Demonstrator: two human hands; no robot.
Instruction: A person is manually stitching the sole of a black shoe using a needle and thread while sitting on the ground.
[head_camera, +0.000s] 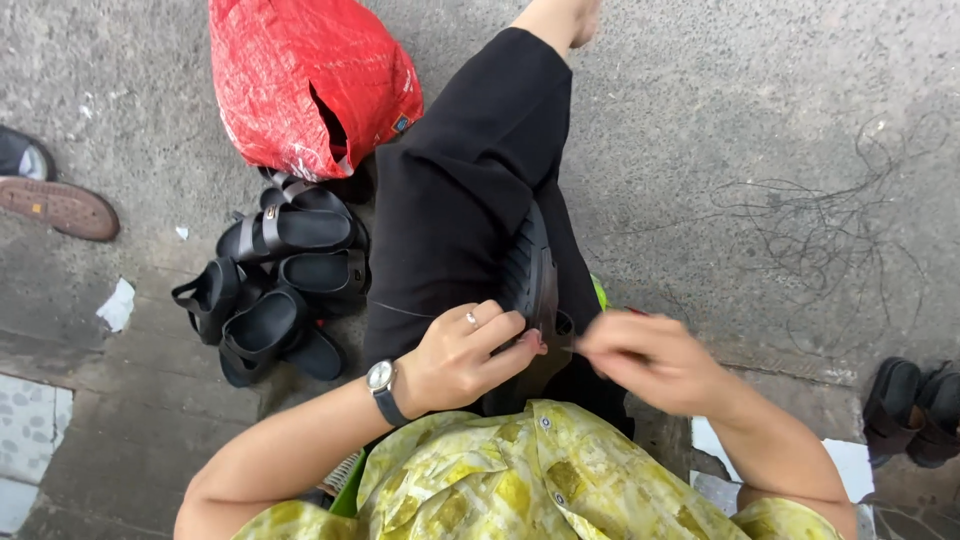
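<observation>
A black sandal (532, 272) lies sole-up across my lap, on black trousers. My left hand (466, 355), with a ring and a wristwatch, grips its near end with the fingers curled over the edge. My right hand (648, 358) is blurred, just right of the sandal's near end, fingers pinched together; a thin thread or needle seems to run from it to the sandal, too small to be sure.
A pile of black sandals (275, 290) lies on the concrete to my left, below a red woven bag (305, 80). More black sandals (915, 408) sit at the right edge. A brown shoe sole (58, 207) lies far left. Tangled dark threads (830, 225) spread at the right.
</observation>
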